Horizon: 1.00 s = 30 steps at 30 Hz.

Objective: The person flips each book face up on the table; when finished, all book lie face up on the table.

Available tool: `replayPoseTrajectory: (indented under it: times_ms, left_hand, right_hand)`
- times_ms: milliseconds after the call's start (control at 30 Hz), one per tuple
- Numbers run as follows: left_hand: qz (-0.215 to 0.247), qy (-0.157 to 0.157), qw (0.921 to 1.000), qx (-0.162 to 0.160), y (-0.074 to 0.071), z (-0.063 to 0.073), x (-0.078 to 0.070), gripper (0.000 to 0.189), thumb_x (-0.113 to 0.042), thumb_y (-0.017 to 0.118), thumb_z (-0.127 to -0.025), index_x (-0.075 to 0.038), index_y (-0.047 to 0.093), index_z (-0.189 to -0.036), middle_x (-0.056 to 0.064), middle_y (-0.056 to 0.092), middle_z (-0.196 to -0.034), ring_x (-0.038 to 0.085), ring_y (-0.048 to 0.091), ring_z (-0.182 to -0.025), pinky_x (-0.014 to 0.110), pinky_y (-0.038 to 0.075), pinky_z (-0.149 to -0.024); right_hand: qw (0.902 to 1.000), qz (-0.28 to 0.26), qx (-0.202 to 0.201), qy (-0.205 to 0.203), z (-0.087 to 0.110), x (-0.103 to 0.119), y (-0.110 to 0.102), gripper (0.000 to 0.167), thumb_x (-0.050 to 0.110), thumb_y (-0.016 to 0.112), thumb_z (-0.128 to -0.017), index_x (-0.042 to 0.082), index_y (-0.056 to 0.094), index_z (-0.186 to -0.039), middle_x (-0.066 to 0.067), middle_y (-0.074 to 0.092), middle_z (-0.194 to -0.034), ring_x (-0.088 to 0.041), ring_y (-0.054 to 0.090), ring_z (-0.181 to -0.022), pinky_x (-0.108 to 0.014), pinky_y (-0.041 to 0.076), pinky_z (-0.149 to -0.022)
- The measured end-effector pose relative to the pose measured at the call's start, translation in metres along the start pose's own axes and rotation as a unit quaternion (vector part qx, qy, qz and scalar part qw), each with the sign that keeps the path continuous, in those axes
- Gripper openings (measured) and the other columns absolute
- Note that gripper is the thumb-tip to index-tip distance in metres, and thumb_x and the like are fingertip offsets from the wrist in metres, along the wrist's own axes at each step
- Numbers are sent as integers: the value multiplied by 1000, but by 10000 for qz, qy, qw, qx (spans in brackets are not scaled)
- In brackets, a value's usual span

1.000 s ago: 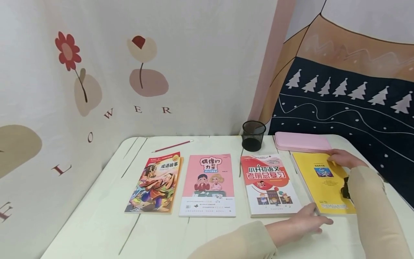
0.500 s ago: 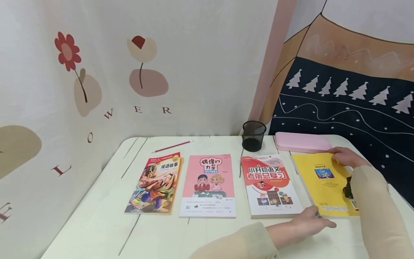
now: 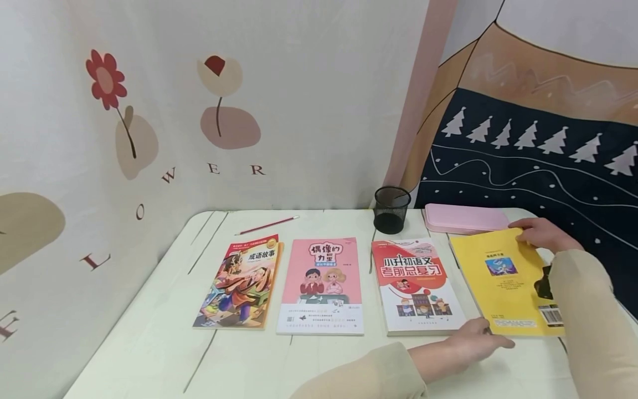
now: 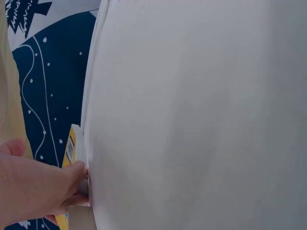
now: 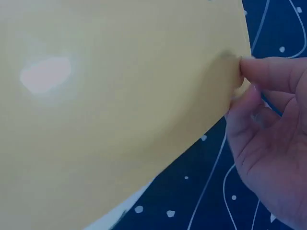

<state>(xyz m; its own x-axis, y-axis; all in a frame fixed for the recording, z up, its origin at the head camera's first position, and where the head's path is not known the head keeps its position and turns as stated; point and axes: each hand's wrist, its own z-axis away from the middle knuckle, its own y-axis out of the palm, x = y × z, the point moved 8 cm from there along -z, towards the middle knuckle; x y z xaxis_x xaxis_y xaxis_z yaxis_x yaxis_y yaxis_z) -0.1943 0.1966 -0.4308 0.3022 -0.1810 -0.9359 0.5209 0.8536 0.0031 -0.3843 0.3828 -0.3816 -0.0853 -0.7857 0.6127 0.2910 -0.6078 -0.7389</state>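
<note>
Right hand [image 3: 545, 235] and left hand [image 3: 476, 342] on yellow book [image 3: 503, 282].

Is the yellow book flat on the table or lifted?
Lifted at its far edge: the right hand pinches the yellow book at that corner; the left hand touches its near corner.

home study corner | table [image 3: 149, 343], children's books [image 3: 319, 285], pen holder [image 3: 391, 209], wall cloths [image 3: 299, 83]
</note>
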Motion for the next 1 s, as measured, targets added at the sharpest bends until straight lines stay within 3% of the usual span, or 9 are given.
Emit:
replayPoseTrajectory:
  times_ms: [167,300,433,567,667,767,867,1000]
  left_hand:
    - [112,-130,9998,-103,-3,-2,3,26,-14,59,-82,-21,58,-107,-8,55,-98,16,55,-86,37,46,-78]
    - [554,-177,9974,-416,-5,-2,3,28,-8,60,-81,-11,52,-107,-3,50,-98,18,55,-82,34,49,-74]
    - [1043,-9,9927,-600,-2,-1,1,36,0,60,-79,-11,44,-110,-1,48,-100,21,55,-85,35,51,-70]
    - [1128,87,9914,-661,1,0,-1,35,1,60,-79,-13,44,-106,-3,50,-90,22,58,-77,35,51,-65]
    - [1057,134,9919,-685,1,0,-2,31,1,59,-79,-13,45,-103,-4,52,-88,20,58,-73,33,51,-62]
    - [991,167,9922,-735,-2,-2,-3,29,1,58,-79,-13,46,-101,-4,53,-90,17,56,-73,32,51,-61]
    - [1043,89,9914,-783,-3,-3,-3,29,2,58,-79,-11,47,-102,-1,54,-90,18,56,-73,33,51,-62]
    - [1193,22,9896,-809,-2,-4,-2,29,5,60,-76,-6,52,-102,1,52,-84,19,57,-70,33,52,-61]
  right_hand:
    - [9986,-375,-82,-363,5,4,-9,45,11,37,-90,-12,29,-127,-30,39,-116,-38,42,-95,-53,38,-85]
    - [9954,-738,-110,-596,13,5,-15,45,15,34,-94,-10,26,-130,-28,35,-122,-34,44,-97,-51,38,-87]
    - [9895,-1206,-174,-780,19,3,-24,42,17,38,-95,-2,32,-131,-4,49,-113,-21,50,-90,-33,45,-80]
    - [9718,-2120,-50,-1035,24,3,-30,28,13,43,-93,20,51,-119,14,53,-97,-14,53,-81,-22,47,-71]
    - [9566,-2639,50,-1234,28,5,-33,29,8,45,-92,30,58,-106,12,56,-95,-15,54,-78,-22,49,-69]
    - [9477,-2898,33,-1333,30,6,-35,30,5,47,-91,28,61,-104,10,56,-95,-16,54,-76,-22,49,-67]
    - [9444,-3015,-26,-1309,30,4,-36,31,5,47,-91,29,62,-102,10,57,-94,-15,54,-75,-21,48,-66]
    - [9480,-2927,-26,-1249,29,4,-33,32,6,47,-91,33,61,-103,12,57,-95,-15,54,-77,-20,48,-69]
